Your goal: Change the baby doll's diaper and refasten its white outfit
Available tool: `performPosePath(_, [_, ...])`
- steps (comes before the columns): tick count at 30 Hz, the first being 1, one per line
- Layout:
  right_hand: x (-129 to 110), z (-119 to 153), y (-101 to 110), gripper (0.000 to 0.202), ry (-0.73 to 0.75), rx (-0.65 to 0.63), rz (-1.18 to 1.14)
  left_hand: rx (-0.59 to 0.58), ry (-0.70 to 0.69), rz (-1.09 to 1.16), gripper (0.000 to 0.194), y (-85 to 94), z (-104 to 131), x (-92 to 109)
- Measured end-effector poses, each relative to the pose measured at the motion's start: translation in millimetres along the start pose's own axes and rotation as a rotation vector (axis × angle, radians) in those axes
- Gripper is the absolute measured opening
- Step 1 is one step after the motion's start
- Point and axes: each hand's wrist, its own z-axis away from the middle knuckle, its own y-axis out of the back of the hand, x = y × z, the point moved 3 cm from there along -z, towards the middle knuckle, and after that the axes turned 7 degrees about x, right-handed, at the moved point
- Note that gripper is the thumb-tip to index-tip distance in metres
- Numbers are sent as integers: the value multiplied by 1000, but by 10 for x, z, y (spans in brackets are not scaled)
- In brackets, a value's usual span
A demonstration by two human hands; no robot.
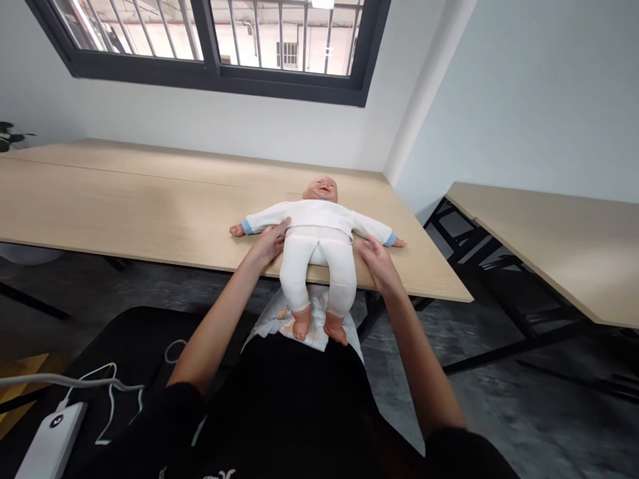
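A baby doll (319, 249) lies on its back at the table's front edge, its head away from me and its arms spread out. It wears a white long-sleeved shirt (322, 214) with blue cuffs and white trousers (295, 273). The lower legs hang over the edge, and the feet are bare. My left hand (271, 245) is closed at the doll's side, thumb on the shirt near its hem. On the other side, my right hand (379, 261) has its fingers curled by the shirt's hem, below the sleeve. Its exact grip is partly hidden.
The light wooden table (150, 199) runs along the wall under a barred window (279, 40). Another table (559, 233) stands to the right. Crumpled white material (319, 332) lies on my lap. A white power bank (52, 439) with cables rests on a black chair (130, 346).
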Motion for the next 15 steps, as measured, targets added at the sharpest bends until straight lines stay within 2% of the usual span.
performPosePath(2, [70,290,243,48,166,130,2,104,-145,-5,51,124,347,-74])
performPosePath(3, [105,429,354,44,261,247,-34,163,-246,-25,56,182,532,-109])
performPosePath(4, [154,558,454,38,330,406,-92,211,-354,-66,54,233,717,-147])
performPosePath(6, [293,766,585,28,408,732,-185,334,-558,-179,35,343,1049,-241])
performPosePath(7, [372,827,601,25,420,815,-189,380,-597,-251,26,398,1172,-310])
performPosePath(8, [448,856,592,23,423,833,-148,383,-581,-322,24,451,1253,-396])
performPosePath(9, [518,857,563,22,424,786,-60,352,-532,-399,23,501,1294,-493])
performPosePath(12, [693,793,426,23,458,443,340,195,-319,-621,11,635,1248,-805])
performPosePath(15, [826,731,344,35,475,180,652,88,-122,-586,7,692,1094,-1057])
